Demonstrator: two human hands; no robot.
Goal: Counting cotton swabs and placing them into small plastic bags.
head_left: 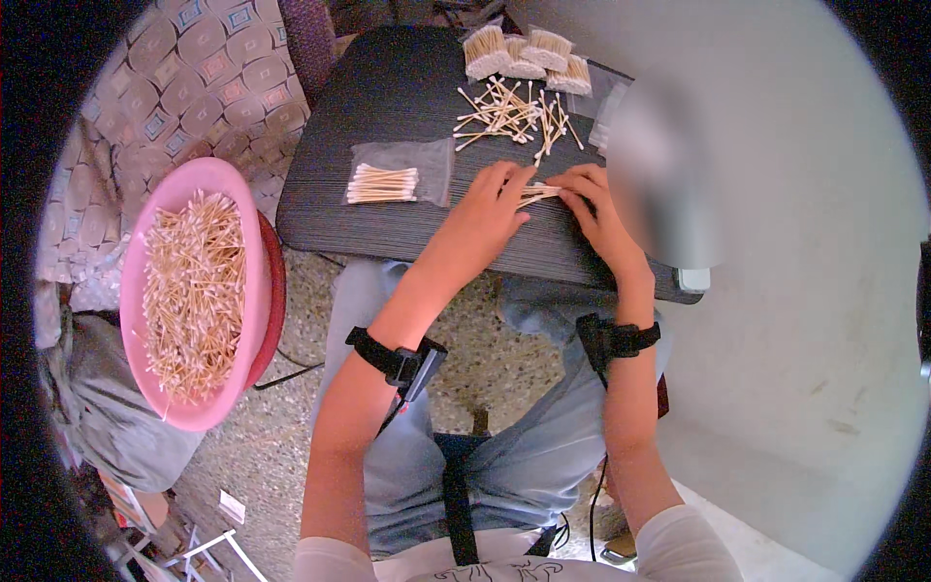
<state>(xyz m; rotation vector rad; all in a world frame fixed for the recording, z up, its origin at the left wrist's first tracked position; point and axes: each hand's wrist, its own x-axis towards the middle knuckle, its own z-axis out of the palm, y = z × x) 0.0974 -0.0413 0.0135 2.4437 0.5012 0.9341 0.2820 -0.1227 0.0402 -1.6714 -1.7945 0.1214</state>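
Observation:
Between my two hands, low over the front part of the dark table [320,209], lies a small bunch of cotton swabs [539,194]. My left hand [488,215] has its fingers closed around the bunch's left end. At the right end, my right hand [599,215] pinches the swabs with bent fingers. The swab tips are mostly hidden under the fingers. Left of my left hand, a clear plastic bag [436,175] lies flat, with a neat row of cotton swabs [382,184] in or on it. A loose pile of cotton swabs [504,114] spreads out beyond my hands.
Several filled swab packets [524,53] are stacked at the table's far edge. A pink tub [254,320] heaped with loose cotton swabs [194,296] stands to the left, beside the table. A pale wall [795,320] rises close on the right; a blurred patch covers part of that side.

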